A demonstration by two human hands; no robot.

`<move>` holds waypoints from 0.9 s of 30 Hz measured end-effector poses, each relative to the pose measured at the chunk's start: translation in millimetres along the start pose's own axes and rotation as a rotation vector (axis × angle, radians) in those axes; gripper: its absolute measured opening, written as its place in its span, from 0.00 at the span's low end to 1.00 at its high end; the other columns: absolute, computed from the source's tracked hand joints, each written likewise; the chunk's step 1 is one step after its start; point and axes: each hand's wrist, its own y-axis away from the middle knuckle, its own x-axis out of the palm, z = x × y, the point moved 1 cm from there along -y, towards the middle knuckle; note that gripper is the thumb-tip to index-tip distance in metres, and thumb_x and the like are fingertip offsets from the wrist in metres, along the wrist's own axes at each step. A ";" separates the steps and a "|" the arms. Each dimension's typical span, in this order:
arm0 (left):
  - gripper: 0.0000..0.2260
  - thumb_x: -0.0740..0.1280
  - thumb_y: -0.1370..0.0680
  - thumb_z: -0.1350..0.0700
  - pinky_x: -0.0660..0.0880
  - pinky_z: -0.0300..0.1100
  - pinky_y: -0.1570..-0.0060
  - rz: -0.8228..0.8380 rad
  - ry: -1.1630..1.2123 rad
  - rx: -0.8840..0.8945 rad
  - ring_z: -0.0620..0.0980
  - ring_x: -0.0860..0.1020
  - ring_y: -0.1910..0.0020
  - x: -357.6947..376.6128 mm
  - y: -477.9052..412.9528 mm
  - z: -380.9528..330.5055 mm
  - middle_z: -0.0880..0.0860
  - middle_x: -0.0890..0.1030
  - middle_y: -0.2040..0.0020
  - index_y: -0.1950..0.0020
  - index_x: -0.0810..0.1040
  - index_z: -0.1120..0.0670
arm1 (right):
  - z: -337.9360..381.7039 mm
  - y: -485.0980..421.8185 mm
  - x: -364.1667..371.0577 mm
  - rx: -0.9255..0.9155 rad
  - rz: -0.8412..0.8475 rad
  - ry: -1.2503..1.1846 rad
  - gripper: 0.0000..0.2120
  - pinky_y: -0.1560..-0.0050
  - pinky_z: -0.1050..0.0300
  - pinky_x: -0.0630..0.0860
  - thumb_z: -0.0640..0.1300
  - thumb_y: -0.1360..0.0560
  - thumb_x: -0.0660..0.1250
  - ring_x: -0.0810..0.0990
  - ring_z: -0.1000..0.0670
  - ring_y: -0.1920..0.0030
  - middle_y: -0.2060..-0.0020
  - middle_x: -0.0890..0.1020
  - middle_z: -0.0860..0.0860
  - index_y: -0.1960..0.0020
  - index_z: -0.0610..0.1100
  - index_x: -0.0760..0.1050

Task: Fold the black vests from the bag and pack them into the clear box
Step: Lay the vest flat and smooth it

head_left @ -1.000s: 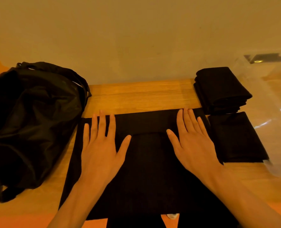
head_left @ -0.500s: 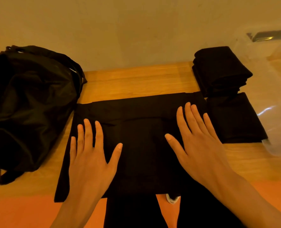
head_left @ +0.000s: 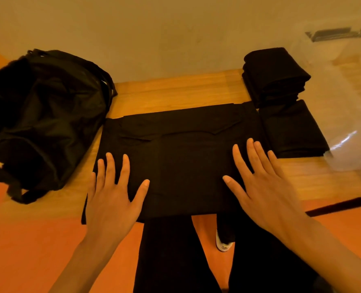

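Note:
A black vest (head_left: 181, 157) lies spread flat on the wooden table (head_left: 175, 92), its top edge folded down. My left hand (head_left: 114, 193) lies flat on its left part with fingers straight and spread. My right hand (head_left: 257, 180) presses flat on its right part, fingers also spread. The black bag (head_left: 42, 121) slumps at the table's left end. A stack of folded black vests (head_left: 274, 75) sits at the back right, and another folded vest (head_left: 293, 130) lies in front of it. The clear box (head_left: 348, 98) stands at the far right.
A beige wall (head_left: 154, 32) rises behind the table. The orange floor (head_left: 31, 246) shows below the table's front edge, along with my dark trouser legs (head_left: 166, 254) and a white shoe (head_left: 222, 244).
Both hands have slid down the vest toward the table's front edge, staying flat on the cloth. The camera has tilted downward, so more floor and my legs show.

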 end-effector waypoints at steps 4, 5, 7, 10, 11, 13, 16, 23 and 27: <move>0.38 0.39 0.21 0.28 0.49 0.53 0.19 -0.045 -0.019 0.016 0.52 0.43 0.17 2.3 8.6 10.0 0.56 0.47 0.17 0.16 0.49 0.48 | -2.5 12.9 3.4 0.000 -0.023 -0.005 0.35 0.20 0.44 0.49 0.68 0.18 0.34 0.45 0.44 0.18 0.19 0.50 0.41 0.17 0.49 0.45; 0.38 0.39 0.21 0.28 0.50 0.53 0.20 -0.052 -0.022 0.019 0.52 0.44 0.17 2.9 10.3 11.8 0.57 0.48 0.17 0.17 0.49 0.48 | -2.9 13.3 3.3 -0.001 -0.029 -0.009 0.35 0.19 0.44 0.49 0.68 0.18 0.34 0.44 0.44 0.18 0.19 0.49 0.41 0.17 0.50 0.44; 0.38 0.38 0.21 0.28 0.51 0.53 0.20 -0.070 -0.048 0.035 0.53 0.46 0.17 3.0 13.5 14.7 0.58 0.50 0.17 0.17 0.50 0.49 | -4.7 13.7 3.4 -0.019 -0.041 -0.002 0.35 0.19 0.44 0.49 0.68 0.19 0.33 0.44 0.44 0.18 0.19 0.49 0.41 0.17 0.51 0.43; 0.37 0.38 0.20 0.28 0.53 0.55 0.21 -0.072 -0.069 0.086 0.55 0.47 0.18 1.4 18.5 17.9 0.59 0.51 0.17 0.17 0.52 0.48 | -8.2 15.5 4.1 -0.055 -0.052 0.023 0.37 0.19 0.44 0.50 0.69 0.19 0.33 0.46 0.44 0.18 0.19 0.51 0.42 0.17 0.51 0.43; 0.37 0.38 0.20 0.28 0.54 0.56 0.21 -0.068 -0.078 0.111 0.55 0.47 0.18 0.6 19.8 18.6 0.60 0.52 0.17 0.17 0.52 0.48 | -9.4 15.8 3.7 -0.065 -0.054 0.028 0.37 0.19 0.44 0.51 0.70 0.20 0.34 0.47 0.45 0.18 0.19 0.52 0.42 0.17 0.50 0.44; 0.37 0.38 0.20 0.29 0.56 0.57 0.21 -0.066 -0.109 0.148 0.56 0.48 0.18 -0.3 22.6 21.4 0.60 0.53 0.17 0.17 0.52 0.47 | -11.4 16.2 3.1 -0.076 -0.056 0.035 0.38 0.20 0.44 0.52 0.71 0.20 0.33 0.48 0.45 0.18 0.19 0.52 0.43 0.17 0.51 0.45; 0.39 0.39 0.21 0.27 0.59 0.57 0.22 -0.073 -0.158 0.189 0.56 0.50 0.18 -1.6 25.6 28.0 0.59 0.54 0.18 0.17 0.53 0.48 | -14.7 18.4 4.9 -0.089 -0.066 0.040 0.38 0.20 0.44 0.52 0.71 0.21 0.33 0.47 0.46 0.19 0.19 0.52 0.43 0.17 0.52 0.45; 0.44 0.49 0.24 0.23 0.54 0.57 0.21 -0.099 -0.188 0.329 0.55 0.49 0.17 2.8 48.5 51.9 0.58 0.52 0.17 0.16 0.52 0.49 | -44.0 35.1 5.0 -0.233 -0.116 0.007 0.43 0.19 0.48 0.50 0.77 0.23 0.41 0.43 0.50 0.19 0.18 0.48 0.48 0.17 0.51 0.43; 0.35 0.54 0.20 0.34 0.56 0.56 0.22 -0.184 -0.170 0.375 0.56 0.54 0.18 12.8 62.2 61.3 0.58 0.59 0.18 0.17 0.58 0.51 | -59.0 50.3 13.3 -0.390 -0.268 -0.052 0.38 0.21 0.47 0.58 0.67 0.21 0.57 0.55 0.48 0.19 0.20 0.59 0.47 0.19 0.47 0.58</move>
